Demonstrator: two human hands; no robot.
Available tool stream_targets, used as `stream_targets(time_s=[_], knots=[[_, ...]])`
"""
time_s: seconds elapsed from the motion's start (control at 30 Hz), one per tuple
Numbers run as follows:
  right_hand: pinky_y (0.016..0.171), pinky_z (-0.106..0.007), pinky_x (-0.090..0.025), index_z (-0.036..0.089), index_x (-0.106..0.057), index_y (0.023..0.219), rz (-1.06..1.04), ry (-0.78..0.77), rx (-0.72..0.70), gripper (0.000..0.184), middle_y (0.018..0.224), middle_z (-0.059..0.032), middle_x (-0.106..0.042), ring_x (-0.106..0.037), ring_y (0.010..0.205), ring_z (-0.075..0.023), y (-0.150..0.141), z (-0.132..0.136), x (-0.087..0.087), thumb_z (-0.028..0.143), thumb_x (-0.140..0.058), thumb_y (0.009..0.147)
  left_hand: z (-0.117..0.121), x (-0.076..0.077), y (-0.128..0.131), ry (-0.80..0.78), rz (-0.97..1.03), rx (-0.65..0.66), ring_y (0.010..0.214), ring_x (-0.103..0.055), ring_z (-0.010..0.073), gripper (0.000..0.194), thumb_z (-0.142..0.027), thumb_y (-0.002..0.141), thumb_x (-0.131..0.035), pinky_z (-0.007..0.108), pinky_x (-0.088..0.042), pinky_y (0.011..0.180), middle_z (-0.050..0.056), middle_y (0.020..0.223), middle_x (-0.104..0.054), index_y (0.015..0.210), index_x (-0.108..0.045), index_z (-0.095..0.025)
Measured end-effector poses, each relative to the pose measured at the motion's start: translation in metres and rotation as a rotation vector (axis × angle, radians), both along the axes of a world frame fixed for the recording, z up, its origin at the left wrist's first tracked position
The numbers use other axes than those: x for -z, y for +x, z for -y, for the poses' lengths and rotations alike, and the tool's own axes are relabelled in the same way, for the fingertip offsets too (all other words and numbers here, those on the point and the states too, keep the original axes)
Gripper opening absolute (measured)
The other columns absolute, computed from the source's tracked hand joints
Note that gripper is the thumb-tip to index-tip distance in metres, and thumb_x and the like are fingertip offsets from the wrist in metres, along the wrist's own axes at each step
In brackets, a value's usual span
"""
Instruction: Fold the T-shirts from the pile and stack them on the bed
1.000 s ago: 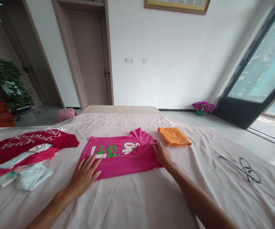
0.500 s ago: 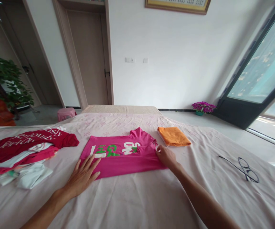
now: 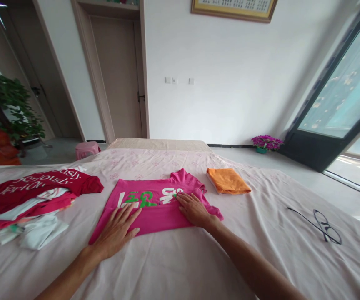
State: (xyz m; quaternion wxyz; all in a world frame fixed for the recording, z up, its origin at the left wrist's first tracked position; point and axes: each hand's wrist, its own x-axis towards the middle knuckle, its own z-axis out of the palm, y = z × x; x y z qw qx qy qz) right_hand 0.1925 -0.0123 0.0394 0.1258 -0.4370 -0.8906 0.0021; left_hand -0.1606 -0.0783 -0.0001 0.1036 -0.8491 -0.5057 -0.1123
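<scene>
A pink T-shirt [image 3: 161, 223] with white and green lettering lies on the covered table, its near side folded over toward the middle. My left hand [image 3: 119, 227] rests flat on the left part of the shirt, fingers stretched out. Lying on the right part, near the white letters, is my right hand [image 3: 195, 210], fingers extended and covering some of the print. One sleeve points away at the far edge; another bit of cloth sticks out at the right. Just beyond, to the right, sits a folded orange garment [image 3: 229, 181].
A heap of red and white clothes [image 3: 42, 196] lies at the left. Eyeglasses [image 3: 323, 225] rest on the pale tablecloth [image 3: 173, 271] at the right. Past the table stand a pink stool [image 3: 88, 150], a potted plant [image 3: 8, 104] and magenta flowers [image 3: 266, 142].
My right hand has moved left from the shirt's right end and flattened onto the cloth. My left hand has shifted slightly right. The shirt's lower left corner now spreads out farther.
</scene>
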Motion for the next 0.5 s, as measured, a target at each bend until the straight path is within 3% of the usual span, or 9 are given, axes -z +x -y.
stream_targets(time_s=[0.17,0.3,0.4,0.5], knots=[[0.119,-0.045,-0.015,0.024,-0.028,0.153,0.029,-0.003,-0.069,0.057,0.157,-0.0062,-0.031,-0.025,0.145,-0.0232,0.013,-0.001,0.009,0.047,-0.031,0.101,-0.002,0.006,-0.011,-0.021,0.019,-0.033,0.145,-0.028,0.0278,0.063,-0.054,0.094,-0.041,0.05,-0.022,0.116,0.005,0.159,-0.029,0.152,-0.024,-0.037],[0.115,-0.041,-0.026,0.025,-0.044,0.145,-0.047,-0.054,-0.074,0.049,0.147,-0.0061,-0.048,-0.04,0.137,-0.0227,0.022,-0.011,0.0,0.044,-0.029,0.102,-0.008,0.014,-0.022,-0.064,0.089,-0.159,0.144,-0.029,0.0273,0.061,-0.056,0.093,-0.041,0.051,-0.023,0.115,0.005,0.157,-0.032,0.15,-0.029,-0.037],[0.099,-0.033,-0.042,0.023,-0.064,0.123,-0.126,-0.095,0.083,0.042,0.123,-0.0068,-0.067,-0.06,0.114,-0.0211,0.028,-0.037,-0.014,0.037,-0.03,0.102,-0.02,0.014,-0.03,-0.118,0.167,-0.268,0.142,-0.034,0.0269,0.056,-0.053,0.093,-0.04,0.05,-0.026,0.115,0.007,0.153,-0.041,0.145,-0.043,-0.033],[0.087,-0.029,-0.045,0.022,-0.067,0.117,-0.154,-0.128,0.308,0.034,0.119,-0.0077,-0.068,-0.063,0.106,-0.0213,0.031,-0.075,-0.026,0.028,-0.041,0.095,-0.043,0.001,-0.036,-0.192,0.263,-0.344,0.135,-0.046,0.0218,0.046,-0.044,0.094,-0.041,0.038,-0.035,0.111,0.008,0.142,-0.054,0.131,-0.06,-0.025]])
